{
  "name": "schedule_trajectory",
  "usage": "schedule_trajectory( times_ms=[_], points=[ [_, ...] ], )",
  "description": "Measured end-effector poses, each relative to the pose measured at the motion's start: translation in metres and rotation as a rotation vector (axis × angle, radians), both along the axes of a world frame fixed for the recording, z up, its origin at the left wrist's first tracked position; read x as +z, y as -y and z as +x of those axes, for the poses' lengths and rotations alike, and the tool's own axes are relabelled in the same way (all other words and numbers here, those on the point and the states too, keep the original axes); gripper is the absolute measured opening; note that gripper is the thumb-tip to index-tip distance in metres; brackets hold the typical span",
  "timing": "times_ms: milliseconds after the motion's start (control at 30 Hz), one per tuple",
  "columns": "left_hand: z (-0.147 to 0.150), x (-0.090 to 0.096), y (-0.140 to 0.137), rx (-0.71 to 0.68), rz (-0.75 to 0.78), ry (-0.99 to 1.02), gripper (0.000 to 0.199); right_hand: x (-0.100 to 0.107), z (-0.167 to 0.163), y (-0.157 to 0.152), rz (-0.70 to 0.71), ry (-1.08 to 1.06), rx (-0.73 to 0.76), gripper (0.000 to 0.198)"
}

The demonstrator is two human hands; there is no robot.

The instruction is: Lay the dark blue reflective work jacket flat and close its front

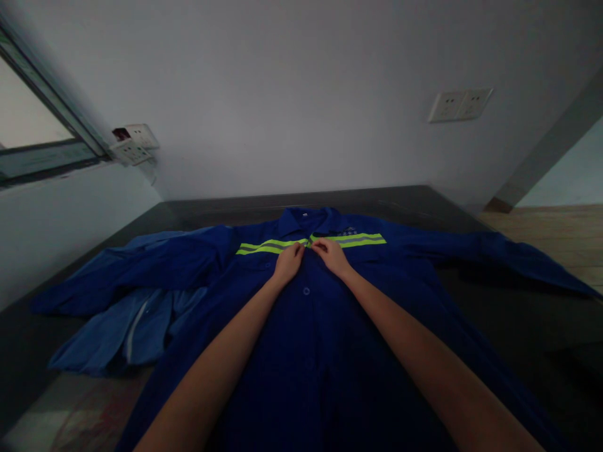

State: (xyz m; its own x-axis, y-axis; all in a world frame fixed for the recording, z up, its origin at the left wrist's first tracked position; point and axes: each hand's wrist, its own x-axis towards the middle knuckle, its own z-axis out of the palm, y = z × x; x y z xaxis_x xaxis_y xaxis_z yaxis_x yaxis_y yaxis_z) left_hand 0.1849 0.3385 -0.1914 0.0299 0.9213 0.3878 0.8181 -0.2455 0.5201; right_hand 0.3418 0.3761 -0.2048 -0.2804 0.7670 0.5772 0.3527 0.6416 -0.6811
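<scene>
A dark blue work jacket (301, 351) lies spread front side up, its collar at the far end and both sleeves stretched out sideways. A yellow-green and grey reflective strip (362, 240) crosses the chest. My left hand (289, 261) pinches the jacket's front edge at the strip, just below the collar. Right beside it my right hand (330, 254) pinches the other front edge, the fingertips of both hands almost meeting. Whatever is between the fingertips is too small to make out. A round button (306, 290) shows on the front placket below my hands.
A lighter blue garment (113, 333) lies partly under the jacket's sleeve on the left. The dark tabletop (400, 196) meets a pale wall (292, 100). Sockets (460, 105) are on the wall at right, with more sockets (132, 150) near the window at left.
</scene>
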Motion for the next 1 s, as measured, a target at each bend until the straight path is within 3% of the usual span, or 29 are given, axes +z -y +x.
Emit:
schedule_trajectory(
  times_ms=[300, 533, 1000],
  points=[
    [0.001, 0.0005, 0.0027, -0.014, 0.029, 0.033, 0.019, 0.001, 0.0012, 0.0029, 0.054, 0.024, -0.167, 0.012],
    [0.0001, -0.0029, -0.0001, -0.01, 0.039, 0.055, 0.012, 0.0, -0.0003, 0.0043, 0.072, 0.123, -0.176, 0.011],
    [0.002, 0.0002, 0.0021, -0.001, 0.054, 0.088, 0.013, 0.0, -0.0009, 0.0041, 0.071, 0.121, -0.145, 0.01]
  ],
)
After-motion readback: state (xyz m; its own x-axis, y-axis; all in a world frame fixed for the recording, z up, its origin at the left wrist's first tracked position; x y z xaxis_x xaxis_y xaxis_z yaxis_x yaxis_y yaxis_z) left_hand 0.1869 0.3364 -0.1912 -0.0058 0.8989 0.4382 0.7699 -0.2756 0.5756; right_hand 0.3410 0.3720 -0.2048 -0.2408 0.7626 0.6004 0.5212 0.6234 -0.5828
